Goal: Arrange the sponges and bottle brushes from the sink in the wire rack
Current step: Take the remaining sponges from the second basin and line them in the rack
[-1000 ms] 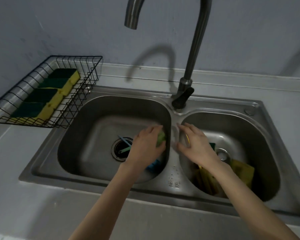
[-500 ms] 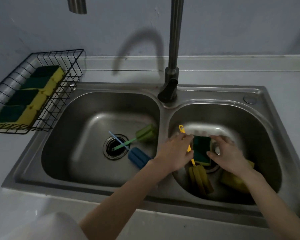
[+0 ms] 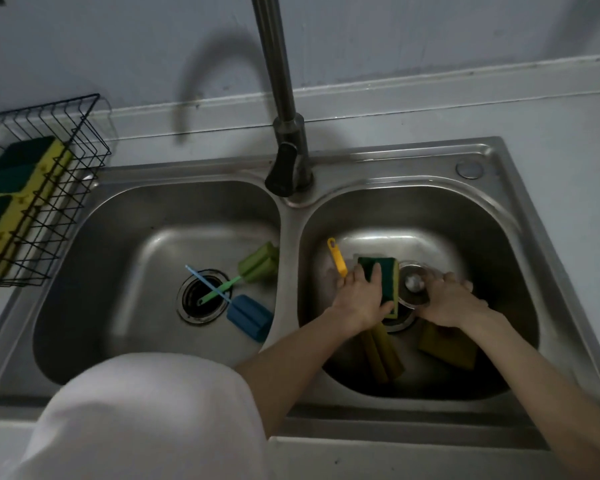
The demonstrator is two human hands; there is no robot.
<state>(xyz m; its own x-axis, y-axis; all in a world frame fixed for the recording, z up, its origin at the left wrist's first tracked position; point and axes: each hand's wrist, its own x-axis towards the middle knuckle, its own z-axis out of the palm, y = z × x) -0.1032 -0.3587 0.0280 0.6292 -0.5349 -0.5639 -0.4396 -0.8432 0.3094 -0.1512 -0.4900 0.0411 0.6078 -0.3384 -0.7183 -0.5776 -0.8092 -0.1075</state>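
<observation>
In the right basin of the steel double sink point(image 3: 378, 164), the left hand point(image 3: 359, 297) grips a green-and-yellow rectangular sponge point(image 3: 383, 277), its long axis running from near to far. The right hand point(image 3: 445, 303) lies curled by the round metal drain strainer point(image 3: 413, 282); I cannot tell what it holds. A yellow-handled bottle brush point(image 3: 336, 258) points to the far left.

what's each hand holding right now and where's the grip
The left hand grips the green-and-yellow sponge by its near end, fingers over the green top. The right hand rests at the drain strainer; whether it holds anything cannot be told.
</observation>
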